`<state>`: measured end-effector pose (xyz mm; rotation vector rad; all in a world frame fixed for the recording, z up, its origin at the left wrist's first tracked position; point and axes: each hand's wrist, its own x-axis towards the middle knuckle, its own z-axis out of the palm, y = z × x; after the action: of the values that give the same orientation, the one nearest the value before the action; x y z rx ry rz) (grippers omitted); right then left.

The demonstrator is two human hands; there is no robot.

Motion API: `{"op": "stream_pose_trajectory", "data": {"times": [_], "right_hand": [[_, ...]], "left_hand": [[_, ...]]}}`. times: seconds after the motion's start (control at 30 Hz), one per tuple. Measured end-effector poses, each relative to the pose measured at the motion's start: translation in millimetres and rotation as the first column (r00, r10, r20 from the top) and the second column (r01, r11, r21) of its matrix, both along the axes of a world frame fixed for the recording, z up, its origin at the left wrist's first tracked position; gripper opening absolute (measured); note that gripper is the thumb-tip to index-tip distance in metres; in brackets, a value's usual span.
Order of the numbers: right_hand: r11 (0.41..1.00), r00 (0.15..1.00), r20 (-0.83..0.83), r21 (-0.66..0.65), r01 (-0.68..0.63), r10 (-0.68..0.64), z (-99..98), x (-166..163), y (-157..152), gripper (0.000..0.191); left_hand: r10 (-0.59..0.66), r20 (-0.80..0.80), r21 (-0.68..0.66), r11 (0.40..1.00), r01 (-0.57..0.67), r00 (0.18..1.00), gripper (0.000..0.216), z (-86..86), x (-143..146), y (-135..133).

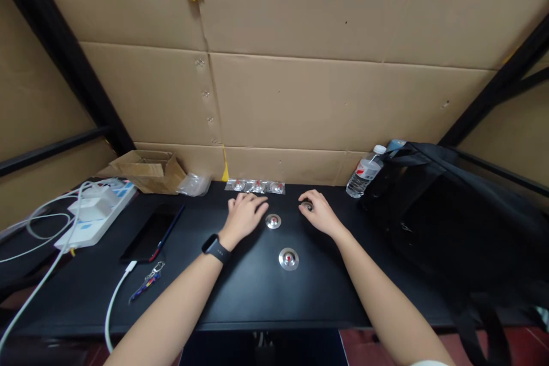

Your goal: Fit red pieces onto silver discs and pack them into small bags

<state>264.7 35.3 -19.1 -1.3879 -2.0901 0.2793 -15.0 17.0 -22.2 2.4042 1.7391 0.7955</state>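
My left hand (246, 214), with a dark watch on its wrist, rests low over the black table with its fingers apart and nothing in them. Just right of its fingertips lies a shiny round metal disc (273, 221) with a red centre. Farther right, my right hand (321, 214) has its thumb and fingers closed around a similar metal disc (306, 205), partly hidden by the fingers. Closer to me, another metal disc (289, 259) lies flat. Behind my left hand, a row of clear packets (257, 186) holds discs with red centres.
On the left are a white power strip (96, 217) with cables, a phone (151, 233), a keychain (148, 283), an open cardboard box (150, 168) and a plastic bag (194, 184). A water bottle (366, 172) and black backpack (450, 223) stand right. Cardboard walls (300, 103) enclose the table.
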Motion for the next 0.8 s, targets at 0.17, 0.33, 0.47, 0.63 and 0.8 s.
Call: {"op": "stream_pose_trajectory", "data": {"times": [0.17, 0.33, 0.47, 0.63, 0.8], "right_hand": [[0.995, 0.984, 0.176, -0.092, 0.036, -0.019, -2.1, 14, 2, 0.021], [0.986, 0.97, 0.241, -0.164, 0.011, 0.029, -6.3, 17, 2, 0.028], [0.984, 0.97, 0.237, -0.18, -0.011, 0.054, -8.5, 15, 1, 0.033], [0.981, 0.973, 0.222, -0.194, -0.016, 0.06, -9.3, 13, 1, 0.034], [0.981, 0.974, 0.222, -0.196, -0.007, 0.051, -8.3, 11, 0, 0.036]], "left_hand": [[-0.036, -0.069, -0.11, 0.994, 0.028, 0.997, 0.033, 6.4, -60, 27], [0.225, -0.152, -0.072, 0.969, -0.237, 0.963, 0.033, -0.5, -91, 34], [0.609, -0.035, 0.092, 0.791, -0.605, 0.792, 0.052, -5.4, -96, 34], [0.705, 0.052, -0.004, 0.709, -0.705, 0.708, 0.053, -8.1, -108, 39], [0.737, 0.119, -0.038, 0.673, -0.738, 0.666, 0.043, -14.7, -124, 46]]}}
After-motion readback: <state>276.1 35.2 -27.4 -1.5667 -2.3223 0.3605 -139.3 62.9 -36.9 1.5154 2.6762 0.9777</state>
